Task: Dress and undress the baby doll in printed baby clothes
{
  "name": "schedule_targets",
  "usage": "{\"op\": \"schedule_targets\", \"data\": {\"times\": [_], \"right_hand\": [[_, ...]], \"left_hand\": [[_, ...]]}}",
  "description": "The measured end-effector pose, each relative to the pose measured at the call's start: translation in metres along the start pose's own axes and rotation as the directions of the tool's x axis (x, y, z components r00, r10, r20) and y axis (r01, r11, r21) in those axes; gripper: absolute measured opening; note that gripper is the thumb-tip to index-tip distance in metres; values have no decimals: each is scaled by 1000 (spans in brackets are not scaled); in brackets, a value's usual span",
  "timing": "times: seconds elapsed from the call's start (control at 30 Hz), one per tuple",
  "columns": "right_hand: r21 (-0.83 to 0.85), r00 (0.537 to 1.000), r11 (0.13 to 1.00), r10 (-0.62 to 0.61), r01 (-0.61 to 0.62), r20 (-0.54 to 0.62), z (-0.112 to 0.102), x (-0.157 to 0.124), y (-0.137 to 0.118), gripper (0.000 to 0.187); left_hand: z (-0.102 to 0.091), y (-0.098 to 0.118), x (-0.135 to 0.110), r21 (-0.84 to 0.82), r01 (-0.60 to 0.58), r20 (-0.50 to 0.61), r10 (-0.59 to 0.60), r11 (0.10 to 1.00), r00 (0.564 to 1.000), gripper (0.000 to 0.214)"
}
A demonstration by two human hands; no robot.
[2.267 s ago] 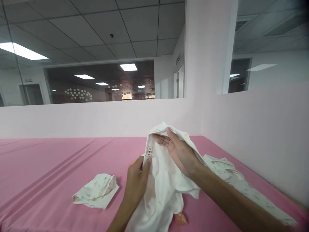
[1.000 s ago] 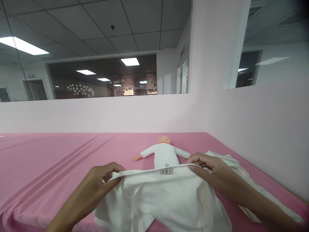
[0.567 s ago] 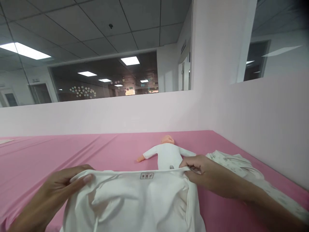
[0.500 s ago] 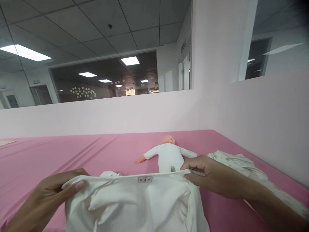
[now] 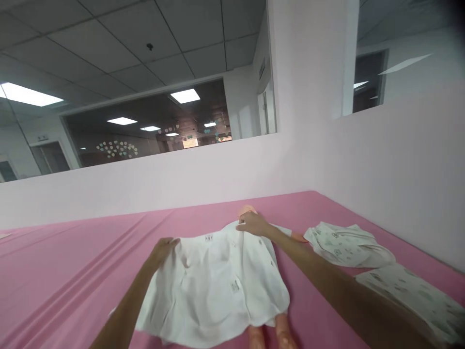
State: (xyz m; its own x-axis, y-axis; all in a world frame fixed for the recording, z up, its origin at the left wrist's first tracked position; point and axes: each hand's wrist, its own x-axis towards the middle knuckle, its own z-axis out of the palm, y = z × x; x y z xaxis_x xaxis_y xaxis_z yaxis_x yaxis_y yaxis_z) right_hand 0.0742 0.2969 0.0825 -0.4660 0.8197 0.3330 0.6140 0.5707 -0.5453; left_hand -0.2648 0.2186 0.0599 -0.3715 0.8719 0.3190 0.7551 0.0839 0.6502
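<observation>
A white baby shirt hangs spread out between my hands, its inner side and a small neck label toward me. My left hand is closed on its upper left edge. The upper right part is pinched in my right hand, close to the head of the baby doll. The doll lies on its back on the pink sheet, in white clothing. The shirt covers most of its body; part of the head, an arm at the right and the legs at the bottom still show.
Patterned white baby clothes lie to the right, with another patterned piece nearer me, partly behind my right forearm. The pink sheet reaches back to a white wall with windows above it.
Both hands have moved forward, away from me, carrying the shirt over the doll. The doll's legs now show below the shirt's hem. The view has shifted slightly to the right.
</observation>
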Motion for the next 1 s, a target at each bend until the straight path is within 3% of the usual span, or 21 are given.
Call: {"op": "schedule_targets", "data": {"times": [0.1, 0.17, 0.2, 0.33, 0.4, 0.47, 0.53, 0.7, 0.87, 1.0], "right_hand": [[-25, 996, 997, 76, -78, -51, 24, 19, 24, 13], [-40, 987, 991, 122, -127, -99, 34, 20, 38, 16], [-43, 982, 988, 140, -147, -122, 37, 19, 45, 18], [-17, 963, 981, 187, -194, -194, 41, 17, 63, 21], [9, 958, 980, 198, -201, -209, 42, 21, 67, 20], [35, 956, 980, 198, -195, -217, 42, 26, 66, 19], [58, 952, 981, 195, -186, -237, 43, 33, 63, 18], [124, 922, 973, 225, -195, -314, 43, 51, 55, 20], [202, 899, 950, 295, -238, -324, 49, 60, 58, 18], [267, 892, 928, 336, -259, -302, 53, 40, 71, 15]], "left_hand": [[28, -9, 15, 240, 72, 0, -74, 968, 997, 27], [44, -6, 13, 358, 90, -28, -85, 929, 996, 16], [52, -2, 10, 401, 76, -39, -66, 913, 997, 20], [83, 28, -12, 455, -145, 26, 150, 879, 988, 41], [96, 46, -22, 405, -324, 156, 284, 855, 946, 39], [107, 61, -29, 362, -399, 239, 330, 842, 913, 30], [117, 72, -36, 343, -387, 250, 314, 856, 916, 26], [146, 83, -48, 251, -296, 191, 252, 922, 949, 46], [170, 75, -45, 114, -189, 204, 163, 975, 965, 52], [178, 65, -46, -1, -118, 211, 116, 993, 970, 53]]}}
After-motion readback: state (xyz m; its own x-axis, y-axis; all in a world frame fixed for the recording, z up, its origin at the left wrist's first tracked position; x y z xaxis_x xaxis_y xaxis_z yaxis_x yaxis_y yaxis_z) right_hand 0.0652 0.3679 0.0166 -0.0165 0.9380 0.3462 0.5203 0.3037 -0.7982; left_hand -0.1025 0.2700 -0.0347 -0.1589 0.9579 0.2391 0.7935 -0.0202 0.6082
